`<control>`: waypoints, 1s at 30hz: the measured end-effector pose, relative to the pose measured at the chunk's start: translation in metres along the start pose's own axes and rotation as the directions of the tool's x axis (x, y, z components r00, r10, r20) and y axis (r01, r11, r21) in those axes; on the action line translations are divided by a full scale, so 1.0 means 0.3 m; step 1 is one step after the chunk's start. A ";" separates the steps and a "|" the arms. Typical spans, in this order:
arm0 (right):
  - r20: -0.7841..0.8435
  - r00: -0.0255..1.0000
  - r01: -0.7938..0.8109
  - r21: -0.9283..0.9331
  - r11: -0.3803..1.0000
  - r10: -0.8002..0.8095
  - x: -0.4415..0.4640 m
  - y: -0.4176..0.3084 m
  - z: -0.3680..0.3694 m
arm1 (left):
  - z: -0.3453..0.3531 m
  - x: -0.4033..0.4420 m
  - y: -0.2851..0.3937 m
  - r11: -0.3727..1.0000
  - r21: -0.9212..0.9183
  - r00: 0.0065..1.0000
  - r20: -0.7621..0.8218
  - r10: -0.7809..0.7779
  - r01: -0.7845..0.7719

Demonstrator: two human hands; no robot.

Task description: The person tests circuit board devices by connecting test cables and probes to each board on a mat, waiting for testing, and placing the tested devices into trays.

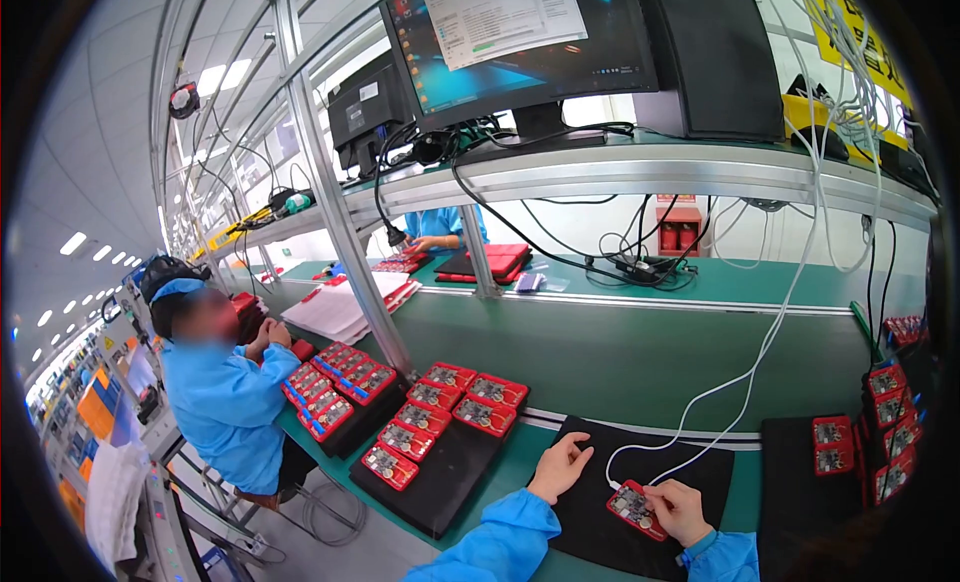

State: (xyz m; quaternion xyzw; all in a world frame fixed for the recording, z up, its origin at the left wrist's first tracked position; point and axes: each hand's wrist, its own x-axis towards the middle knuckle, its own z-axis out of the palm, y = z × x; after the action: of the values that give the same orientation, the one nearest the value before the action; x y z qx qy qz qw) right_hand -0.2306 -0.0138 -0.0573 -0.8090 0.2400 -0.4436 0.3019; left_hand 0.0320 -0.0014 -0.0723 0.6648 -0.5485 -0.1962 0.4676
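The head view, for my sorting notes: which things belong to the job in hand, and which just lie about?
Job in hand, apparently:
- red-framed circuit board, right hand on it
- white cable
- black mat underneath
- similar boards nearby

Apparently lying about:
- paper stack
- red-and-black stack

Circuit board — red-framed, face up.

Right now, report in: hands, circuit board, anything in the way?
Right hand at red-framed circuit board, exact grip unclear. Left hand apart, apparently empty. White cables close by, could snag.
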 end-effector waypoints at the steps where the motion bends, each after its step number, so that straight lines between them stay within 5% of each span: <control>1: -0.002 1.000 -0.002 0.014 1.000 0.002 0.000 0.012 0.004 | -0.002 0.002 0.000 1.000 0.022 1.000 0.004 0.014 -0.014; 4: -0.009 1.000 0.017 -0.016 1.000 -0.017 -0.001 0.025 0.005 | 0.000 0.003 0.041 0.976 -0.126 0.932 -0.341 0.125 -0.177; 5: -0.011 0.999 0.044 -0.040 0.998 -0.044 0.007 0.014 0.002 | -0.009 0.005 0.059 0.954 -0.110 0.844 -0.502 0.188 -0.278; 8: -0.024 0.999 -0.034 0.022 0.999 0.035 0.003 0.009 0.010 | -0.080 0.004 0.124 0.907 0.083 0.688 -0.624 0.371 -0.414; 10: -0.019 1.000 -0.016 -0.013 1.000 0.016 0.008 0.013 0.016 | -0.076 0.011 0.095 0.901 0.263 0.747 -0.504 0.433 -0.345; 13: 0.002 1.000 -0.020 0.038 0.999 0.020 -0.012 0.057 0.024 | 0.009 -0.001 -0.074 0.841 0.478 0.957 -0.003 0.290 -0.253; 14: -0.064 0.993 -0.093 0.098 0.991 0.099 -0.010 0.032 0.040 | 0.012 -0.016 -0.053 0.775 0.565 0.936 -0.018 0.353 -0.281; 20: -0.014 1.000 -0.001 -0.070 0.998 0.000 0.011 0.002 0.012 | 0.008 -0.004 -0.066 0.804 0.495 0.924 -0.006 0.383 -0.330; 30: 0.031 0.999 0.013 -0.006 1.000 -0.012 0.002 0.008 0.001 | 0.001 -0.019 -0.053 0.831 0.491 0.961 0.054 0.270 -0.260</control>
State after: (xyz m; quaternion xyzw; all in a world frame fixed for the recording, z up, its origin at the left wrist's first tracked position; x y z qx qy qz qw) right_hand -0.2304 -0.0159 -0.0588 -0.8181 0.2315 -0.4323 0.3005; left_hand 0.0385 0.0031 -0.0871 0.6813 -0.6628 0.0232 0.3097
